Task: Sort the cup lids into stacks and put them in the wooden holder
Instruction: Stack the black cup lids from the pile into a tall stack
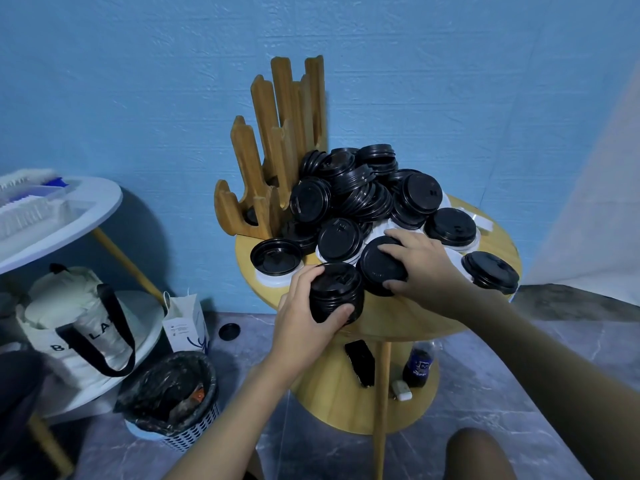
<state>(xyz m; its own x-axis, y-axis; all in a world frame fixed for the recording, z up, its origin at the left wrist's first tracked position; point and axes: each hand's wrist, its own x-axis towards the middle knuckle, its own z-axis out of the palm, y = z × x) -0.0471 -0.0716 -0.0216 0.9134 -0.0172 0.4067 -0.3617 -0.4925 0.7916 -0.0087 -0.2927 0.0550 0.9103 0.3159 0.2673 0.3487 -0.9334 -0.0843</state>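
Two hands at the near edge: stack in the left, next lid under the right.
Nearest, left hand [298, 306] wraps a short stack of black lids [336, 289] from the side, fingers over the far side and thumb on the near side; the stack's axis is roughly upright at the near edge of the round surface [388, 317]. Just right of it, almost touching, right hand [426, 268] lies over a single black lid [374, 268], fingers spread on the crown and thumb at the near rim, apparently starting a pinch. That lid lies flat, so judged next move: a short carry left onto the stack. Beyond, loose pile of lids [360, 188]. Farthest, back left, wooden holder [247, 161], slots upright; left hand is the nearer one.
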